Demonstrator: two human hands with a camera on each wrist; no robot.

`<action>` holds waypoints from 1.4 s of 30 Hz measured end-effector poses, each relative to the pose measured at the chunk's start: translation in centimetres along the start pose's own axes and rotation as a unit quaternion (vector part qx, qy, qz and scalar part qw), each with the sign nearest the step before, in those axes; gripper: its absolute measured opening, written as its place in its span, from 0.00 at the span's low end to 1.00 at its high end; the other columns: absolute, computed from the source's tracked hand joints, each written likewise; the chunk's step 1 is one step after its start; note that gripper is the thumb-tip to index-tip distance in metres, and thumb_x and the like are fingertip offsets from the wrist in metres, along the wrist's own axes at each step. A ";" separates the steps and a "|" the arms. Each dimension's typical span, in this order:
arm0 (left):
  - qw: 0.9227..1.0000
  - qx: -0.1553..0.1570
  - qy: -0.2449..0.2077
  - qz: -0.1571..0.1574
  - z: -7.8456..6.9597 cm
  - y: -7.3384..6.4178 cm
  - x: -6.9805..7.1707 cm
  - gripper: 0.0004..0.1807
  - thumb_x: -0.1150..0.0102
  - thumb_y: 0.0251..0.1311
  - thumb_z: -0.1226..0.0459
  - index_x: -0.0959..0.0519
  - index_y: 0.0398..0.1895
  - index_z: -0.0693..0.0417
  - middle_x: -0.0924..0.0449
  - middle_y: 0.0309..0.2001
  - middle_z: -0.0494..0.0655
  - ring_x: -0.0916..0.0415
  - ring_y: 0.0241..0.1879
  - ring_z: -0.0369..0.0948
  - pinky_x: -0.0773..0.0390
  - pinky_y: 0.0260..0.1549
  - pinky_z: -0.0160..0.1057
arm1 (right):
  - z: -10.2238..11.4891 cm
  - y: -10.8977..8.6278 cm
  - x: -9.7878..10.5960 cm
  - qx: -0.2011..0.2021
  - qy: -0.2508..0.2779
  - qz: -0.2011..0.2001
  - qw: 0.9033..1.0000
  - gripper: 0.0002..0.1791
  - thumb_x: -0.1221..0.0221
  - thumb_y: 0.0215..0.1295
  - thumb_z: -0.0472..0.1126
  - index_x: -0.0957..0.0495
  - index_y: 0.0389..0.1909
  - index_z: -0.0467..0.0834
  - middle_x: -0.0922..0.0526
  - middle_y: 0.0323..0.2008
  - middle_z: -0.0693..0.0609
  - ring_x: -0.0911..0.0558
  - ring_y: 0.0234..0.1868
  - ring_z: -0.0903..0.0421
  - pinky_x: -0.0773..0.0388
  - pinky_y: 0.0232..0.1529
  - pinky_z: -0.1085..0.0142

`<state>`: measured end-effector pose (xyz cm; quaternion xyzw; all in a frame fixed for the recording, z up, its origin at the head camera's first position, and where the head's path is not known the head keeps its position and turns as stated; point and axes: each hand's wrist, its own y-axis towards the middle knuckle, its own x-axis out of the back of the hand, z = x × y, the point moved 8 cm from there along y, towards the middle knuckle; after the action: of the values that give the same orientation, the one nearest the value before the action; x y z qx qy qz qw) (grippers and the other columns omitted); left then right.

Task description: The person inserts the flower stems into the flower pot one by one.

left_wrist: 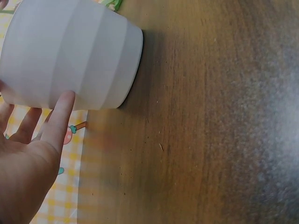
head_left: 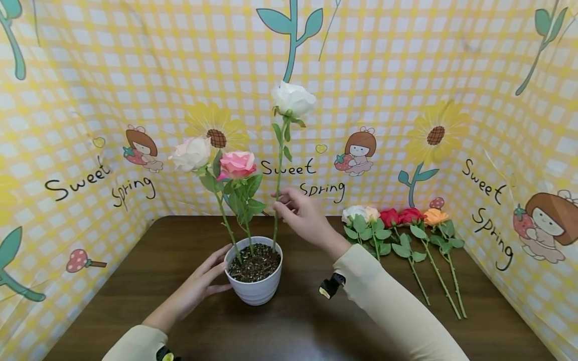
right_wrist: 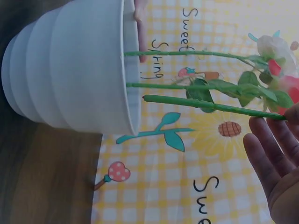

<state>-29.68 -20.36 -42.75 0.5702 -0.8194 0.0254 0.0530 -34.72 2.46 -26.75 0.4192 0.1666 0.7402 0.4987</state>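
Note:
My right hand [head_left: 300,215] pinches the stem of a tall white rose [head_left: 294,100] between thumb and fingers. The rose stands upright over the right side of a white ribbed pot [head_left: 255,291]. In the right wrist view, the green stem [right_wrist: 187,102] has its cut lower end just above the pot's rim. Straight fingers of my left hand [head_left: 194,291] rest against the pot's left side, the thumb lying lower on the wall. Dark soil [head_left: 255,265] fills the pot. A pale cream rose [head_left: 191,154] and a pink rose [head_left: 238,164] stand in it.
Several roses lie on the dark wooden table [head_left: 189,230] at the right: white [head_left: 354,214], peach [head_left: 372,214], red [head_left: 411,216] and orange [head_left: 436,217], stems towards me. A yellow checked cloth [head_left: 217,65] walls the table's back and sides.

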 end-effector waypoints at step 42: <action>1.000 0.006 0.002 0.001 0.2 0.0 0.0 0.31 0.61 0.81 0.56 0.54 0.81 0.49 0.57 0.76 0.62 0.55 0.73 0.59 0.24 0.58 0.55 | -3.5 -1.0 -6.5 -0.021 -0.073 0.077 0.994 0.06 0.45 0.77 0.39 0.23 0.49 0.45 0.15 0.37 0.50 0.20 0.35 0.65 0.21 0.36 0.71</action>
<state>-29.64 -20.36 -42.94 0.5697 -0.8197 0.0313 0.0514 -35.89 -2.21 -32.47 0.4734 0.0808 0.7472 0.4595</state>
